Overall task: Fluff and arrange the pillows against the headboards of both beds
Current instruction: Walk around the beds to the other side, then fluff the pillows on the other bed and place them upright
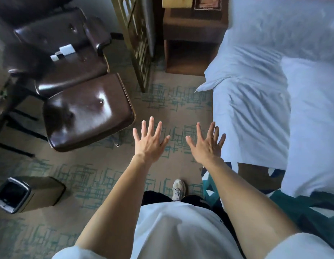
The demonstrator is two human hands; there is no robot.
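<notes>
A bed with white linen (255, 113) fills the right side of the head view. A white pillow (242, 70) lies near its left edge, one corner hanging over the side. A second white pillow or folded duvet (312, 118) lies further right. My left hand (149, 143) and my right hand (207, 146) are stretched out over the carpet, palms down, fingers spread, holding nothing. The right hand is just beside the bed's edge, not touching the linen.
A dark leather chair (65, 43) and footstool (87, 113) stand at the left. A waste bin (27, 195) sits on the carpet lower left. A wooden nightstand (192, 40) stands at the top by the bed, next to a gold lattice screen (136, 42).
</notes>
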